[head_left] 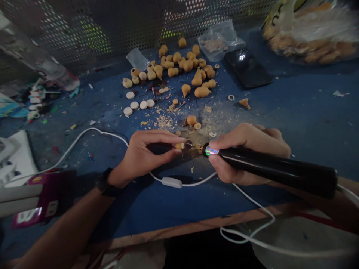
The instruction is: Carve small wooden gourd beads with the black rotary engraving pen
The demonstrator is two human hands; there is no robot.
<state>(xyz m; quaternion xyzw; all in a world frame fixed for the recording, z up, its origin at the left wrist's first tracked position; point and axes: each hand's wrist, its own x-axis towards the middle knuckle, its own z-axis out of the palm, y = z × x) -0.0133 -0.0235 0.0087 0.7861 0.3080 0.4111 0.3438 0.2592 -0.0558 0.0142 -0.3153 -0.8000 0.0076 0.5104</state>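
In my left hand (153, 151) a small tan gourd piece (180, 146) is pinched between thumb and fingertips. My right hand (246, 149) is wrapped round a black rotary tool (269, 166) with a white cord at its rear. The tool's brass chuck (198, 148) carries a small dark cutting disc (189, 144), which points at the gourd piece. Whether disc and piece touch, I cannot tell. Just beyond the hands lie a cut gourd (191, 120) and a small round end piece (197, 126), with pale shavings (164, 121) around.
Several small gourds (186, 65) lie at the back, near white discs (143, 105). A black phone (248, 69) and a bag of gourds (311, 41) are at back right. The white cord with its inline switch (171, 182) crosses the blue table near its wooden edge (168, 236). A purple packet (39, 201) lies left.
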